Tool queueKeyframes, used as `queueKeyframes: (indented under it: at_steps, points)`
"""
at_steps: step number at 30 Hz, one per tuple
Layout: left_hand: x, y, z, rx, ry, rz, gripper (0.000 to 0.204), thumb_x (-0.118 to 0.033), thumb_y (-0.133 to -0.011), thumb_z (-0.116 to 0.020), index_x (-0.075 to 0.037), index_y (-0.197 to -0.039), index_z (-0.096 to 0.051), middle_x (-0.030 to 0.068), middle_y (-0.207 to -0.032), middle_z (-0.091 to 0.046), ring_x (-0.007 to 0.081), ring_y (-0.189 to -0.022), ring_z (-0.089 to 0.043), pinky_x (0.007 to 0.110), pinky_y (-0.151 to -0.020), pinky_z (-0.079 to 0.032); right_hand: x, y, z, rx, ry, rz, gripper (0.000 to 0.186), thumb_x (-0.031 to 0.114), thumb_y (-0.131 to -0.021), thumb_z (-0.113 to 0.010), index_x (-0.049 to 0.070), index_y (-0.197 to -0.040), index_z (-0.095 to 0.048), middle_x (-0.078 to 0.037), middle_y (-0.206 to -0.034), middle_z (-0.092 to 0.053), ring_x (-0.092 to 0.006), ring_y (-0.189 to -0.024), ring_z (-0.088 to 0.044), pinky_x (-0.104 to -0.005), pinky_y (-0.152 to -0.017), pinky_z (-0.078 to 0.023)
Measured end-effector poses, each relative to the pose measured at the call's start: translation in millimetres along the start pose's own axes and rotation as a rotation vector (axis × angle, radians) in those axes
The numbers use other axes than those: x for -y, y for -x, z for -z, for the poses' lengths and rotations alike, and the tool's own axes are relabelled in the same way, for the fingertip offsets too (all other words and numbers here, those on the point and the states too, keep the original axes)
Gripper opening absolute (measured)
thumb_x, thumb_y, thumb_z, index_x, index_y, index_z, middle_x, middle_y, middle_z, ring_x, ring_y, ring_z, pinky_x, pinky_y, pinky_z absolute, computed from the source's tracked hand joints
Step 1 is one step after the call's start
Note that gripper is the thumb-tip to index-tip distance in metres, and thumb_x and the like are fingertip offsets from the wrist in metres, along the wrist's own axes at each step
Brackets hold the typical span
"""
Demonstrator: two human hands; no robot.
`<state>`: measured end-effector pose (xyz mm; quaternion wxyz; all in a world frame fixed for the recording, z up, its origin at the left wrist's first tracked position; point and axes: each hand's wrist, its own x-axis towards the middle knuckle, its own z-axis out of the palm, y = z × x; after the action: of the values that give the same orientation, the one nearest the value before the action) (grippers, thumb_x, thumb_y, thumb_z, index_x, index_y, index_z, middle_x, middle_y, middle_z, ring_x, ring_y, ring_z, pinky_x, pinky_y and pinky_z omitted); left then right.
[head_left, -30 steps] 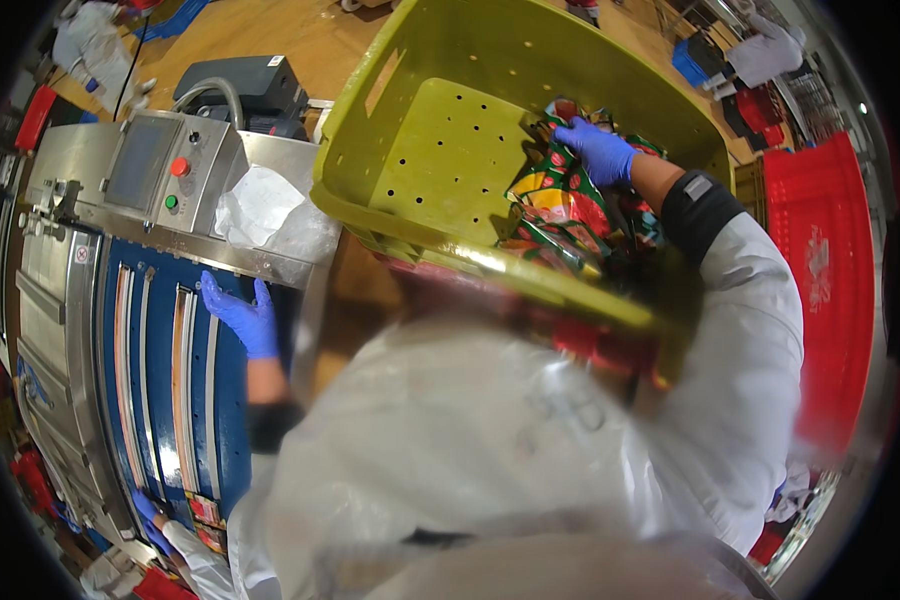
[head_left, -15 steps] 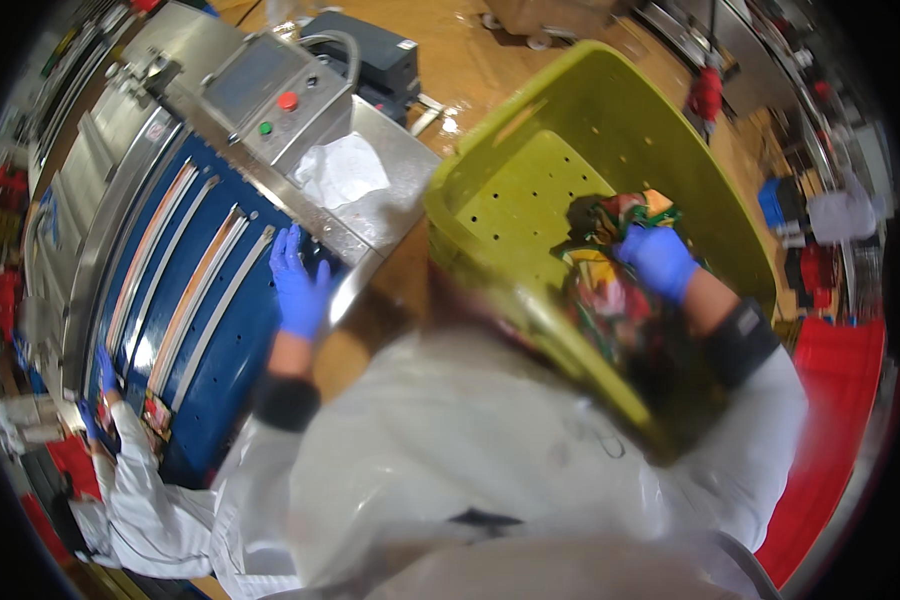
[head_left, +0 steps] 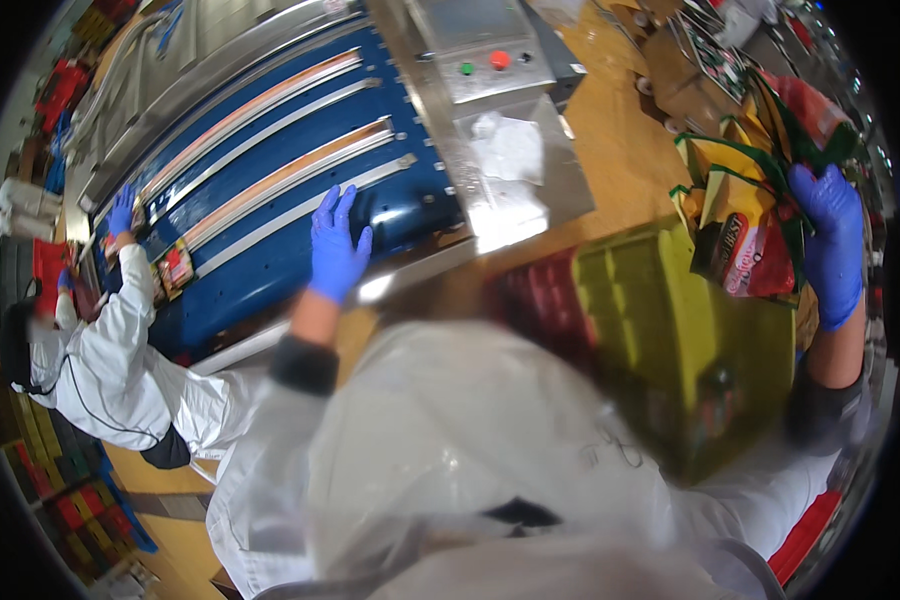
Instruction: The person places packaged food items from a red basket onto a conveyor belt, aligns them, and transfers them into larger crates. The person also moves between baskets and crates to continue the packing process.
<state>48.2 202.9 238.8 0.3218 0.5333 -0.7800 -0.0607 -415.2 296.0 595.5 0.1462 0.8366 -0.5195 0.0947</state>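
Note:
My right hand (head_left: 830,245), in a blue glove, is closed on a bunch of printed plastic pouches (head_left: 745,255) coloured red, yellow and green. They are held up at the far right, above the yellow-green plastic bin (head_left: 625,290). Fingers stretched and apart, my left hand (head_left: 338,250) holds nothing and is by the near edge of the blue machine bed (head_left: 370,215). Long metal bars (head_left: 305,205), some with orange-brown strips, run across that bed. Most of the bin's inside is hidden from this angle.
At the left, a co-worker (head_left: 120,350) in white reaches toward several small packs (head_left: 175,268) on the bed. A control box (head_left: 490,60) with red and green buttons stands beyond, near a white cloth (head_left: 508,148) on a metal ledge. A wheeled cart (head_left: 685,75) is farther right.
My right hand has lifted the pouches out of the bin, up and to the right. The view has turned, and my left hand stays open by the machine bed.

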Motion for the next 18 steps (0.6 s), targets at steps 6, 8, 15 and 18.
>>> queueKeyframes:
  at_steps: [6, 8, 15, 18]
  points:
    - [117.4, 50.5, 78.9, -0.155, -0.132, 0.199, 0.071, -0.013, -0.075, -0.068, -0.012, -0.139, -0.039, 0.0192, -0.139, -0.037, 0.0377, -0.125, -0.039, 0.046, -0.106, -0.032, 109.6, -178.0, -92.1, 0.070, 0.055, 0.503, 0.022, 0.009, -0.071, -0.063, 0.009, -0.094, -0.066, -0.012, -0.089, -0.062, -0.0320, -0.082, -0.062, -0.0387, -0.069, -0.050]
    - [147.9, 59.1, 92.7, -0.199, -0.172, 0.240, 0.070, -0.013, -0.075, -0.068, -0.011, -0.139, -0.040, 0.0204, -0.137, -0.038, 0.0371, -0.126, -0.038, 0.046, -0.106, -0.032, 121.3, -210.6, -147.5, 0.114, 0.061, 0.532, 0.020, 0.014, -0.078, -0.058, 0.015, -0.095, -0.068, -0.011, -0.087, -0.061, -0.0295, -0.083, -0.063, -0.0399, -0.068, -0.051]
    - [223.6, 121.9, 136.1, -0.218, -0.291, 0.414, 0.066, -0.011, -0.077, -0.067, -0.006, -0.138, -0.040, 0.0210, -0.133, -0.040, 0.0369, -0.126, -0.038, 0.044, -0.105, -0.033, 200.3, -385.2, -319.6, 0.266, 0.151, 0.706, 0.028, 0.010, -0.082, -0.057, 0.018, -0.108, -0.064, -0.013, -0.097, -0.060, -0.0332, -0.088, -0.062, -0.0409, -0.074, -0.051]
    - [229.1, 128.6, 138.1, -0.194, -0.283, 0.421, 0.064, -0.011, -0.078, -0.066, -0.004, -0.137, -0.041, 0.0211, -0.132, -0.040, 0.0368, -0.125, -0.039, 0.043, -0.105, -0.033, 211.0, -452.9, -365.9, 0.008, -0.245, 0.445, 0.028, 0.021, -0.091, -0.057, 0.016, -0.119, -0.055, -0.017, -0.116, -0.057, -0.0335, -0.096, -0.061, -0.0418, -0.081, -0.051]
